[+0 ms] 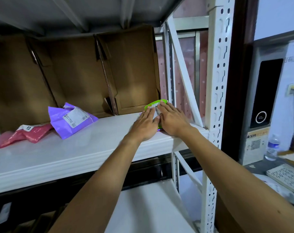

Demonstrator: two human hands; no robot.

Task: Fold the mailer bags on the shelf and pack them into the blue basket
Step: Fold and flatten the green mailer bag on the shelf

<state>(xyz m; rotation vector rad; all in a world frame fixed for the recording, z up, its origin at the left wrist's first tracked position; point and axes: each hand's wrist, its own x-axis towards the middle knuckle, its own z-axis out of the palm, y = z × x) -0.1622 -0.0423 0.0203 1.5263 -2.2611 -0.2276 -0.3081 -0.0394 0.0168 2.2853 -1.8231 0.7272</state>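
Along the shelf's [75,148] rear edge, three cardboard boxes [131,73] lying open. Near the right front corner, one green mailer bag [155,104], pressed under left hand [145,125] and right hand [173,121], fingers straight, gripping nothing. Toward the left edge, one purple mailer bag [72,120] touching one pink mailer bag [30,133].

Parcel stockroom: white steel racking [216,98], cardboard dividers [79,73], labelled mailer bags [72,120].

I read the shelf [92,148] as smooth painted metal w/ soft sheen. Purple mailer [67,125] and pink mailer [30,133] at 9 o'clock: thin crinkly plastic, glossy. Cardboard boxes [79,73] at 11: matt.
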